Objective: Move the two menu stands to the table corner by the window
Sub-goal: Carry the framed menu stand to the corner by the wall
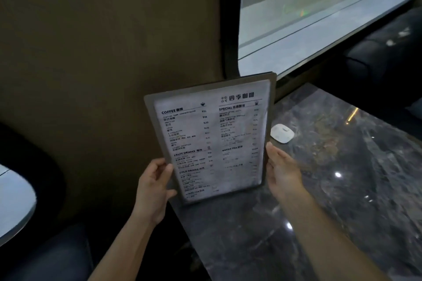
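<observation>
A flat menu stand (212, 137) with a grey frame and a white printed drinks menu stands upright and a little tilted over the left end of the dark marble table (331, 189). My left hand (155, 186) grips its lower left edge, thumb on the front. My right hand (282, 169) holds its lower right edge. The stand's bottom edge is close to the table's left edge; I cannot tell whether it touches the top. Only one menu stand is in view.
A small white rounded device (282, 133) lies on the table just behind the menu's right side. A window (319, 7) runs along the table's far side, with a brown wall (109, 52) to the left. Dark upholstered seats (383, 57) sit at far right and lower left.
</observation>
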Available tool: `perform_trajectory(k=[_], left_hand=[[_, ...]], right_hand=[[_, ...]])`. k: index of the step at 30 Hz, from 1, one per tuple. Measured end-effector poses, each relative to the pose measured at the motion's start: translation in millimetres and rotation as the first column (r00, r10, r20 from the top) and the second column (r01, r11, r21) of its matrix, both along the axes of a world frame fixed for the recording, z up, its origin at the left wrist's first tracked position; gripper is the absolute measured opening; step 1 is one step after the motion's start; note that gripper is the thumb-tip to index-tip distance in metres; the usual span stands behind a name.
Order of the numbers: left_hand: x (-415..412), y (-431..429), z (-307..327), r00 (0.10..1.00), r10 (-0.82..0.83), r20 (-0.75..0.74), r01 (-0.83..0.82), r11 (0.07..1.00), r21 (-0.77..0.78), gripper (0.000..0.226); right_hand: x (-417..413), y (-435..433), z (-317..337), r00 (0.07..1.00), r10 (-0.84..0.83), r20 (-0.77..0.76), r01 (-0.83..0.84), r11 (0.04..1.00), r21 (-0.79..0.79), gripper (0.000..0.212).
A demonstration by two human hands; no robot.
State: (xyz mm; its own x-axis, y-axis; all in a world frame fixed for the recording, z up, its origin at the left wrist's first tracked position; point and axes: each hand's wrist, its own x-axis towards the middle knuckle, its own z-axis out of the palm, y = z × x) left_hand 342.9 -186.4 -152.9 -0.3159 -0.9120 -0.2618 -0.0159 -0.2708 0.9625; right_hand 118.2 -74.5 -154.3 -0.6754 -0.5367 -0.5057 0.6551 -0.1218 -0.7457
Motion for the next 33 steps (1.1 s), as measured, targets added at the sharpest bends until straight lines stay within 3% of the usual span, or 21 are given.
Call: perform_trajectory(k=[12,17,23,27,33], left_hand=[[35,5,-6,0.992,0.110,-0.068,-0.104,0.990,0.093,0.022],[33,9,-7,0.991,0.105,-0.084,-0.099,0.993,0.070,0.028],[37,11,-21,0.995,0.072,0.075,-0.073,0.997,0.005,0.024],[42,16,-42,0.940,-0.042,0.339,0.104,0.980,-0.169,0.042],[45,29,-74,0.801,-0.104,0.589,0.250,0.953,-0.172,0.041]], right_hand=[[16,-42,-13,0.996,0.087,-0.002,-0.087,0.996,-0.018,0.018],[10,-43,-19,0.987,0.137,-0.085,-0.137,0.991,0.007,0.013],[1,-36,-28,0.923,0.290,-0.253,-0.245,0.950,0.193,0.017],[-2,-24,-49,0.794,0.466,-0.391,-0.298,0.859,0.417,0.029],[-6,-14,-70,0.481,0.738,-0.474,-0.257,0.635,0.729,0.029]])
